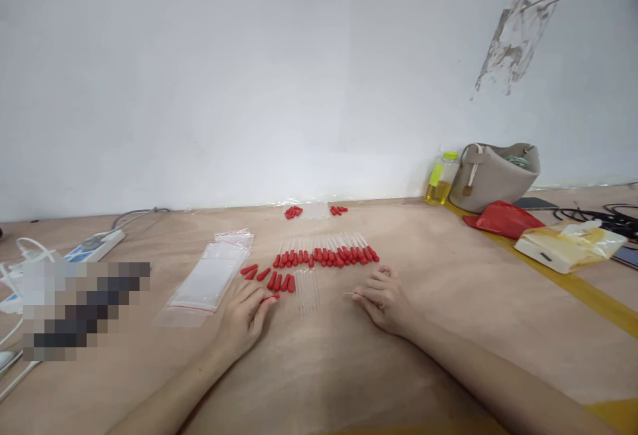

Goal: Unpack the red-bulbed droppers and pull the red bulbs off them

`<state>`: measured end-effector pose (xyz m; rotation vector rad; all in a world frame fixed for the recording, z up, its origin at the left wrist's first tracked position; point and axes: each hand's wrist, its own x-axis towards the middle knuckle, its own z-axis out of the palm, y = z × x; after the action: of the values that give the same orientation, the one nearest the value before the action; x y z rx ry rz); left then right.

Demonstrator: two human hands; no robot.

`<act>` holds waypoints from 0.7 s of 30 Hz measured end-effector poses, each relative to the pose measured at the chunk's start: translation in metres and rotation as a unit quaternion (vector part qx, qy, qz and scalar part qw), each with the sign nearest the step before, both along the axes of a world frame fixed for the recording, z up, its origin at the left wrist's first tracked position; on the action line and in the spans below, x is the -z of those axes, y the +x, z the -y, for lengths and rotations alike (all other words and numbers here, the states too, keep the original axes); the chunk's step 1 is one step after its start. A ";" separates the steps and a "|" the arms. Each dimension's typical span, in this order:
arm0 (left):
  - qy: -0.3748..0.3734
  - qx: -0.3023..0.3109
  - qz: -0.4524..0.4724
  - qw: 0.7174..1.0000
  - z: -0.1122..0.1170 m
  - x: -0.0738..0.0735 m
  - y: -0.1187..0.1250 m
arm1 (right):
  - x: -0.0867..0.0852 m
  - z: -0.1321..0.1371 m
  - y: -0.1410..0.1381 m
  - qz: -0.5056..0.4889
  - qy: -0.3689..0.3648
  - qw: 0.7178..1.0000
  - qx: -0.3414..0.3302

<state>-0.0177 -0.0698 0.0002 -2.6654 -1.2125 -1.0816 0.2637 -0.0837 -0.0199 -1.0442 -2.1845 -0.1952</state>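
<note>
My left hand (245, 312) is closed in a pinch on a red rubber dropper bulb (276, 296), whose end shows past the fingertips. Between the thumb and fingers of my right hand (383, 299) is a thin glass dropper tube (347, 294), pointing left. Several loose red bulbs (280, 282) lie just beyond my left hand. Bare glass tubes (306, 292) lie side by side between the two hands, touching neither. Farther back is a row of droppers (343, 256) with red bulbs fitted, bulbs toward me and glass tips toward the wall.
Clear zip bags (207, 279) lie left of the bulbs. Against the wall are more bulbs (293, 212) in clear plastic. A power strip (97, 248) with cables sits far left. On the right stand a bottle (439, 182), a grey bag (493, 176), a red pouch (503, 220) and a tissue pack (568, 246).
</note>
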 end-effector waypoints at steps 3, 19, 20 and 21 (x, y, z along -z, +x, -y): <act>-0.012 -0.055 0.067 0.996 -0.013 -0.003 -0.010 | 0.004 -0.001 0.006 -0.022 -0.008 1.000 0.012; -0.094 -0.206 0.118 0.967 -0.053 0.009 -0.038 | -0.005 -0.023 -0.041 0.027 -0.019 0.995 0.097; -0.097 -0.198 0.109 0.969 -0.053 0.010 -0.037 | -0.005 -0.024 -0.046 0.030 -0.018 0.994 0.102; -0.093 -0.192 0.101 0.972 -0.053 0.011 -0.036 | -0.004 -0.024 -0.050 0.029 -0.019 0.994 0.103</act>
<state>-0.0537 -0.0168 -0.0108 -2.3286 -1.8549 -1.2441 0.2136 -0.0593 -0.0162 -1.3011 -2.1369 -0.2823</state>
